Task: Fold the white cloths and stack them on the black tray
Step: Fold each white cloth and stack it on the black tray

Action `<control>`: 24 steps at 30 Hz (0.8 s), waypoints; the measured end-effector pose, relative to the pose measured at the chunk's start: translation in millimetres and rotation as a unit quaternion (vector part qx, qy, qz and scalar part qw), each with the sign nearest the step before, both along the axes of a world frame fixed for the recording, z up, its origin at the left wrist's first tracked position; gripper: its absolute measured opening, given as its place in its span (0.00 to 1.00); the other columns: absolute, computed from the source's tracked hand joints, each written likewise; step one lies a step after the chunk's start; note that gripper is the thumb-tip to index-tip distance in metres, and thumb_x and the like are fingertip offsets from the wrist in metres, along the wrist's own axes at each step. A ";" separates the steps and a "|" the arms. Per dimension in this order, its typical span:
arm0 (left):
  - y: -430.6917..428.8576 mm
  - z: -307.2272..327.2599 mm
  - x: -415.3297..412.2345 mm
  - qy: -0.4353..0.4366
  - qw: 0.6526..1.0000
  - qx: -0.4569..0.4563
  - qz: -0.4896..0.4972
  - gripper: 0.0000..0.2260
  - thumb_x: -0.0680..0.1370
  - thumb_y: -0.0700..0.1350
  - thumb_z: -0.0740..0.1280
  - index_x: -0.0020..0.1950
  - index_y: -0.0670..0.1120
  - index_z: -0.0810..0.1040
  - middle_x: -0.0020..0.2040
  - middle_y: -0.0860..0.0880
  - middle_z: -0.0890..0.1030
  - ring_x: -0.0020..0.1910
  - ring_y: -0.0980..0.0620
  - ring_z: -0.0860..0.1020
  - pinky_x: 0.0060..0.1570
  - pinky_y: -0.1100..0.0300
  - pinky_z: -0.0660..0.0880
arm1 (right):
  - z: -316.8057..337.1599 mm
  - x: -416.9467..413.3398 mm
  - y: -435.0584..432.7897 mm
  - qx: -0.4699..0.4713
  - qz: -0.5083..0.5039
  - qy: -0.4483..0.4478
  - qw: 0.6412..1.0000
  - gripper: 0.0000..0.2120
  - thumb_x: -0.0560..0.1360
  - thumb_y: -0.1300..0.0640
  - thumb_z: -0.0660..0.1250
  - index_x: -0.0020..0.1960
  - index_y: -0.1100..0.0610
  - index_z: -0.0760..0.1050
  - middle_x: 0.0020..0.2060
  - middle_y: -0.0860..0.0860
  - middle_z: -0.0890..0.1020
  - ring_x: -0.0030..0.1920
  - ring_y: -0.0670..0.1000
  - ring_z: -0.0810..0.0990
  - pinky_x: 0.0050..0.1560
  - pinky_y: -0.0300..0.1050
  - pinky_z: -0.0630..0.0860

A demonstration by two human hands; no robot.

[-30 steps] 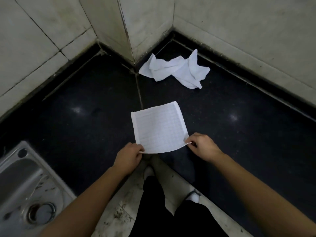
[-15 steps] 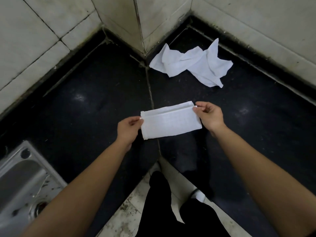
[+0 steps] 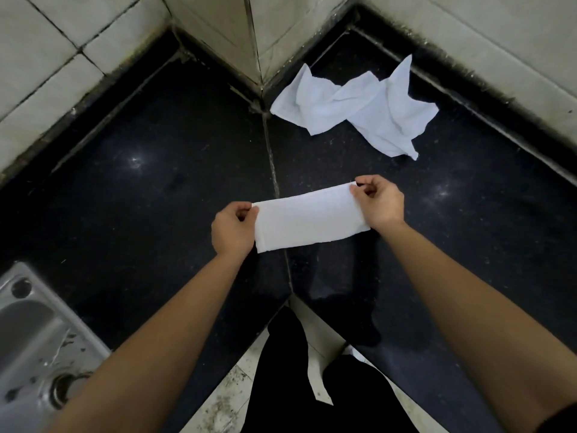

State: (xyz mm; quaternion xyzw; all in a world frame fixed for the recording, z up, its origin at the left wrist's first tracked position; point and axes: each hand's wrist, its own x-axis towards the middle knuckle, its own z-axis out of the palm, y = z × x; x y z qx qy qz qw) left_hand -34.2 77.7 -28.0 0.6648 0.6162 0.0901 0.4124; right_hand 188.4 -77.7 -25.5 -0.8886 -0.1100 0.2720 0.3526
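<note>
My left hand [image 3: 232,228] pinches one end of the folded white cloth [image 3: 309,217] and my right hand [image 3: 379,203] pinches the other, stretching it between them above the black counter [image 3: 140,198]. Beyond my hands, crumpled cloths [image 3: 359,109] lie against the tiled wall [image 3: 468,29].

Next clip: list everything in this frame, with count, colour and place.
folded cloth: one, white, a strip stretched between both hands over the counter
crumpled cloths: one heap, number unclear, white, back of the counter by the wall corner
counter: one, black, speckled, wraps the corner
sink: one, steel, lower left
wall tiles: several, off-white, along the top
floor: pale, stained, bottom centre
trousers: black, bottom centre
left hand: pinches the strip's left end
right hand: pinches the strip's right end
</note>
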 end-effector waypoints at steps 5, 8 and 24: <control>-12.3 0.4 -9.0 0.026 0.987 0.131 -0.091 0.19 0.79 0.54 0.66 0.68 0.47 0.74 0.60 0.48 0.76 0.57 0.48 0.76 0.52 0.54 0.74 | -1.6 -14.1 -11.0 -0.012 0.101 -0.192 0.976 0.18 0.81 0.48 0.63 0.68 0.54 0.74 0.61 0.53 0.75 0.54 0.52 0.78 0.57 0.53 0.77; -21.1 -0.5 -11.7 0.104 0.911 0.300 -0.264 0.24 0.83 0.54 0.59 0.76 0.44 0.65 0.74 0.40 0.65 0.72 0.40 0.65 0.66 0.44 0.66 | -7.9 -25.2 -17.7 -0.048 0.272 -0.361 0.891 0.23 0.84 0.47 0.56 0.75 0.56 0.66 0.74 0.60 0.66 0.70 0.60 0.68 0.67 0.59 0.67; -11.8 4.5 4.4 0.217 0.804 0.254 -0.492 0.38 0.77 0.72 0.44 0.81 0.53 0.42 0.80 0.41 0.40 0.79 0.41 0.38 0.75 0.36 0.43 | 3.1 -21.6 -28.8 -0.111 0.156 -0.236 0.953 0.32 0.79 0.38 0.61 0.73 0.59 0.66 0.64 0.59 0.76 0.62 0.59 0.74 0.62 0.58 0.71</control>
